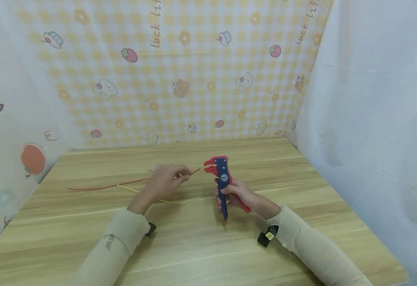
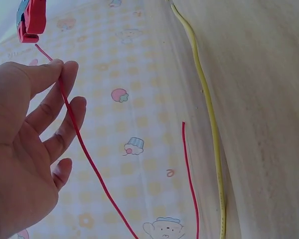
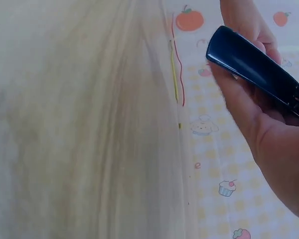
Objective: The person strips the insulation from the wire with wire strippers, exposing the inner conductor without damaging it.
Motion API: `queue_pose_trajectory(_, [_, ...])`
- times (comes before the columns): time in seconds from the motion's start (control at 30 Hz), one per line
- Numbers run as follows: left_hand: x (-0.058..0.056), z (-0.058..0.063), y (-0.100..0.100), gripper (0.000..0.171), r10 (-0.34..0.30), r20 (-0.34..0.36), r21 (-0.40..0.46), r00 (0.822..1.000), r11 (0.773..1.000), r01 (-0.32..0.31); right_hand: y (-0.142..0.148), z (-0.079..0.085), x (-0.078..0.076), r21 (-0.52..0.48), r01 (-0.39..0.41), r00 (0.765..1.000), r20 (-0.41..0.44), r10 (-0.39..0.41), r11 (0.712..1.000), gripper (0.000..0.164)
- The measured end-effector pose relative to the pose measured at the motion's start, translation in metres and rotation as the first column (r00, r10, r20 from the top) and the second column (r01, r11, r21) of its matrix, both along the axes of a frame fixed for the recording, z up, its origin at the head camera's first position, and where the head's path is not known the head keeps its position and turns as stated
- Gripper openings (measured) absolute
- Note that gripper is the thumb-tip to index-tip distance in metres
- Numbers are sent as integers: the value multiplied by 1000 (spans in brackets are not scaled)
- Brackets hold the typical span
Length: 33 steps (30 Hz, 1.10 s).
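Near the middle of the table in the head view, my left hand (image 1: 167,178) pinches a thin red wire (image 2: 103,188) between thumb and forefinger. The wire's short free end points right, just apart from the jaws of a red and dark blue wire stripper (image 1: 224,178). My right hand (image 1: 240,192) grips the stripper's handles, with its head upward and its jaws parted. In the right wrist view, a dark handle (image 3: 254,62) crosses that hand. A yellow wire (image 1: 181,203) lies on the table, passing below my left hand.
More red wire (image 1: 104,186) stretches left over the wooden table (image 1: 194,246); whether it joins the held piece I cannot tell. A tiny yellow bit (image 1: 206,194) lies left of the stripper. A patterned cloth (image 1: 208,103) hangs behind the table.
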<state>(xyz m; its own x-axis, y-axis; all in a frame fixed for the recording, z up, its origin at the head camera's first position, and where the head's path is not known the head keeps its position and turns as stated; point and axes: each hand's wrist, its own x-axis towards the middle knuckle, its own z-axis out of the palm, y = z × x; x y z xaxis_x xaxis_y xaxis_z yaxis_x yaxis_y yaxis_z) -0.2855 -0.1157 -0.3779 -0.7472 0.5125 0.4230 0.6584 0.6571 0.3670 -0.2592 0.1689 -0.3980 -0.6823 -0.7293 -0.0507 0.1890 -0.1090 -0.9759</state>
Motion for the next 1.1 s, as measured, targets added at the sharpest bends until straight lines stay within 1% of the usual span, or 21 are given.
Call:
queue_pose_trajectory(0.2, [0, 3, 7, 10, -9, -12, 27, 1000, 1000, 9, 2, 0, 1, -6, 14, 1000, -2, -14, 1000, 18])
queue_pose_trajectory(0.37, [-1, 7, 13, 11, -22, -31, 22, 999, 1000, 23, 2, 0, 2, -3, 24, 1000, 1, -24, 1000, 19])
queue_pose_trajectory(0.5, [0, 10, 16, 11, -14, -28, 15, 1000, 1000, 14, 4, -1, 2, 11, 25, 1000, 4, -25, 1000, 19])
queue_pose_trajectory(0.67, [0, 13, 18, 12, -1, -57, 20, 998, 1000, 2, 6, -1, 0, 31, 39, 999, -1, -39, 999, 19])
queue_pose_trajectory(0.73, [0, 14, 18, 12, 6, -58, 16, 998, 1000, -5, 5, -1, 0, 35, 39, 999, -5, -38, 999, 19])
queue_pose_trajectory(0.9, [-1, 17, 18, 12, 27, -15, 5, 1000, 1000, -27, 4, 0, 0, 37, 31, 1000, 3, -31, 999, 17])
queue_pose_trajectory(1.1, [0, 20, 19, 11, 39, 8, 9, 999, 999, -39, 1, -1, 2, 44, 25, 1000, 16, -25, 999, 21])
